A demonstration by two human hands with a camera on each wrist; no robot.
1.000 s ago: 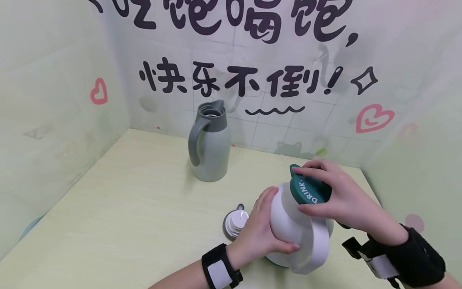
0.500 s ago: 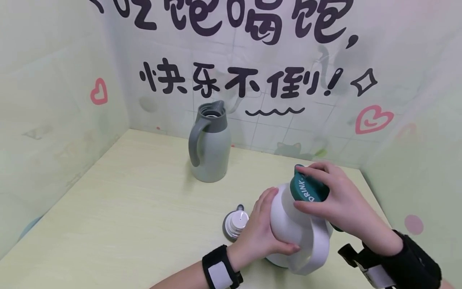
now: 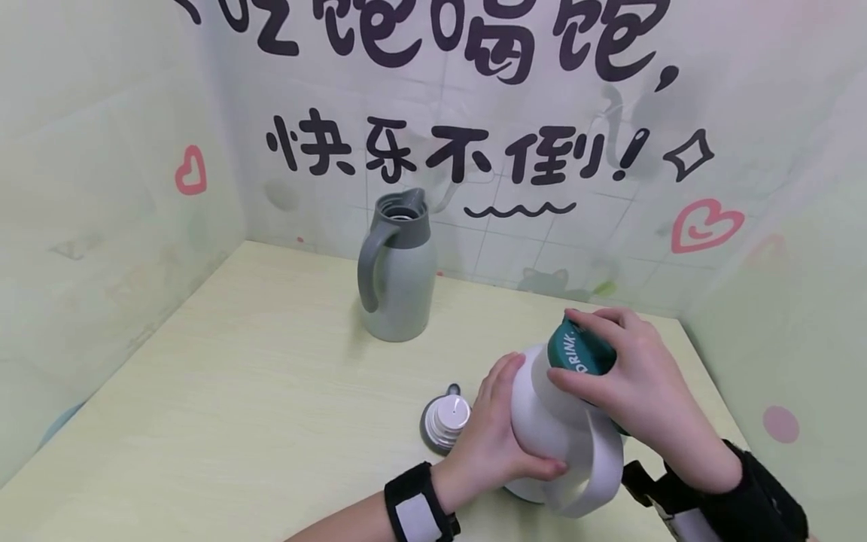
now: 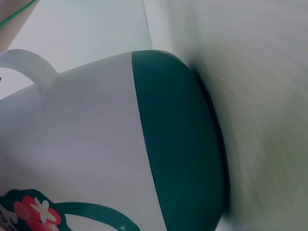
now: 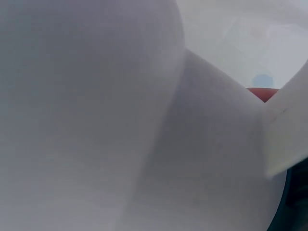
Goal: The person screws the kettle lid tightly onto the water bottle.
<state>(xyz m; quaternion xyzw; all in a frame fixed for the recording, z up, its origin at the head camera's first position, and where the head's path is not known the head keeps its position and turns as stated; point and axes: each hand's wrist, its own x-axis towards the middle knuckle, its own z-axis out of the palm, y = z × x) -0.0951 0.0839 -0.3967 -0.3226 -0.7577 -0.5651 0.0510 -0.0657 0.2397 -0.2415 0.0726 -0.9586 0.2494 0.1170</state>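
Observation:
A white vacuum jug (image 3: 542, 399) stands at the right front of the table, its handle turned toward me. My left hand (image 3: 491, 433) grips the jug's body from the left, thumb across the near side. On top, my right hand (image 3: 633, 376) holds the green lid (image 3: 570, 350) by its edge between thumb and fingers; white lettering shows on it. The left wrist view shows the jug's green base band (image 4: 175, 139) close by the table surface, with a flower print (image 4: 36, 214) on the body. White jug body (image 5: 86, 115) fills most of the right wrist view.
A grey vacuum jug (image 3: 400, 286) with an uncovered mouth stands farther back, handle to the left. Just left of the white jug, a grey-and-white stopper lid (image 3: 443, 421) lies on the pale table (image 3: 271, 399). Printed cloth walls (image 3: 379, 90) enclose the back and sides.
The right hand has turned clockwise with the green lid, its wrist swinging down and left. The lid's tab and lettering have shifted round. The left hand keeps its grip on the jug.

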